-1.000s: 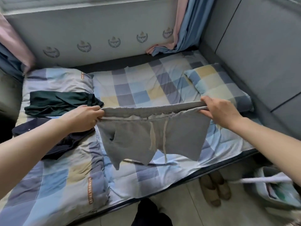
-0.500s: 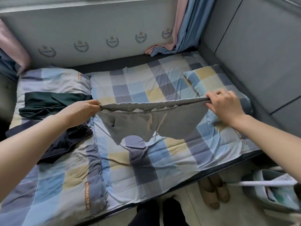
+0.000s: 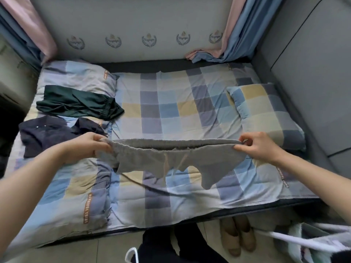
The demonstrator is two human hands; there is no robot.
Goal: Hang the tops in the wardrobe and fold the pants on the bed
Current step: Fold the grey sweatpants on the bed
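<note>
With waistband stretched between both hands, reporting as follows:
shorts: grey shorts [image 3: 171, 158] hanging in air over checkered bed [image 3: 171, 103], legs and drawstrings dangling just above the sheet.
left grip: left hand [image 3: 89, 147] pinching left end of waistband, fingers curled round the fabric.
right grip: right hand [image 3: 260, 147] pinching right end of waistband, thumb and fingers closing on the cloth.
bag: white-handled bag [image 3: 311, 243] sitting on floor at lower right, holding something pale green and white; contents too blurred to tell.
on bed: dark green pants [image 3: 76, 103] lying folded near left pillow [image 3: 76, 76]; navy top [image 3: 49, 133] lying crumpled just below them, left forearm partly covering its near edge.
right side: second pillow [image 3: 266, 112] lying against grey padded wall.
floor: pair of tan slippers [image 3: 237, 238] sitting half under bed edge; white hanger [image 3: 131, 253] showing at bottom edge.
</note>
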